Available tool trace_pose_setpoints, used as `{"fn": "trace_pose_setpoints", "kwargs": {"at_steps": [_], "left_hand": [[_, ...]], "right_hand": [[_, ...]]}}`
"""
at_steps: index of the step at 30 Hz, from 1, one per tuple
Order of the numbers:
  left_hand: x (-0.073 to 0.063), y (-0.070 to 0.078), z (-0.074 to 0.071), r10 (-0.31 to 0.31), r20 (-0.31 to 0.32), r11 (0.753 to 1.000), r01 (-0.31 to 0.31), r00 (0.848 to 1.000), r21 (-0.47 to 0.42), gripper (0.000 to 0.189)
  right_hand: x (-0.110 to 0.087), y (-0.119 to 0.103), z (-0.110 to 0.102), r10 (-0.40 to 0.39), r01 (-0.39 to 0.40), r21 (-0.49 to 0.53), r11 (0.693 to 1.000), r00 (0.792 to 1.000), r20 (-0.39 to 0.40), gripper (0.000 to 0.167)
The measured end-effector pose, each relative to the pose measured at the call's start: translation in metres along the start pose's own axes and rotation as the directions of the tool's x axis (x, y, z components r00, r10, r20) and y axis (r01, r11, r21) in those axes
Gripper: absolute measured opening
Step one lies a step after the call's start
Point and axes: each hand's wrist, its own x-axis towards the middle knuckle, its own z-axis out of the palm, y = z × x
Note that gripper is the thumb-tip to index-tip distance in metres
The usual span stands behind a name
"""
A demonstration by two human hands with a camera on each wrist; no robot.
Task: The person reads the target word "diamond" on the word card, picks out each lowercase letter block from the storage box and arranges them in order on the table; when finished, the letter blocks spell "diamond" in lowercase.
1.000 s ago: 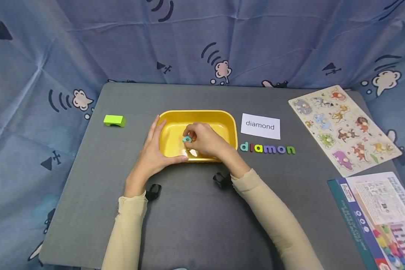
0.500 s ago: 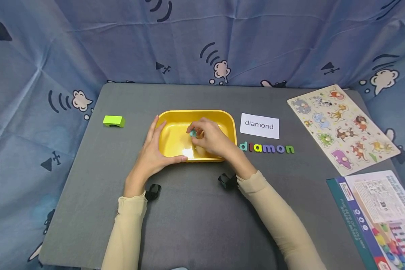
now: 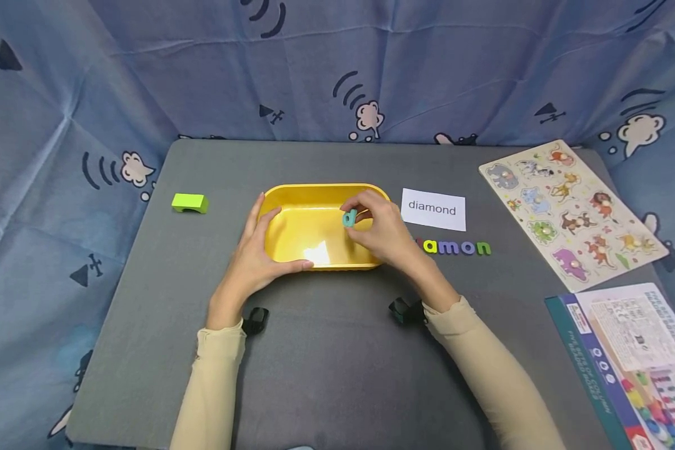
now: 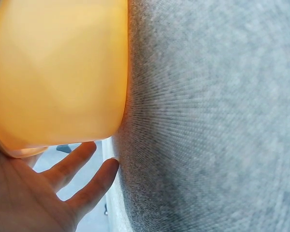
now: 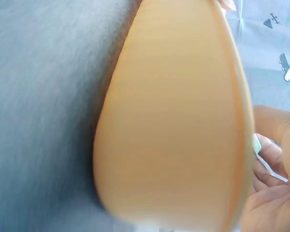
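My left hand (image 3: 253, 253) rests on the left end of a yellow plastic tray (image 3: 326, 186), thumb along the near rim and straight fingers spread at the left side. The left wrist view shows those fingers extended beside the tray wall (image 4: 63, 72). Between thumb and fingertips, my right hand (image 3: 390, 234) pinches a small teal letter d (image 3: 349, 218) above the tray's right part. In the right wrist view the tray's outer wall (image 5: 169, 125) hides much of that hand. Coloured letters (image 3: 448, 248) lie in a row right of the tray; my right hand covers the row's left end.
A white card (image 3: 434, 210) printed "diamond" lies above the letter row. A light green block (image 3: 190, 203) stands at the left. An animal puzzle board (image 3: 574, 215) and a printed box (image 3: 624, 362) lie along the right side of the grey table (image 3: 315, 375).
My right hand has moved right across the tray with the teal letter, which has turned to face the camera more. It now covers the row's left end. My left hand has stayed put.
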Motion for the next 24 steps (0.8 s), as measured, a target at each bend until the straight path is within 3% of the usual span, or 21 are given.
{"fn": "trace_pose_setpoints", "kwargs": {"at_steps": [9, 18, 24], "left_hand": [[0.0, 0.0, -0.001, 0.009, -0.003, 1.0, -0.009, 1.0, 0.005, 0.117], [-0.001, -0.002, 0.0, 0.002, -0.004, 1.0, -0.002, 1.0, 0.004, 0.118], [-0.001, 0.0, 0.0, 0.004, -0.004, 1.0, -0.004, 1.0, 0.006, 0.117]], "right_hand": [[-0.026, 0.009, -0.04, 0.035, -0.042, -0.047, 0.998, 0.991, -0.129, 0.031], [-0.05, 0.03, -0.082, 0.073, -0.097, -0.206, 0.974, 0.99, -0.123, 0.033], [-0.069, 0.043, -0.101, 0.085, -0.138, -0.294, 0.946, 0.979, -0.186, 0.032]]}}
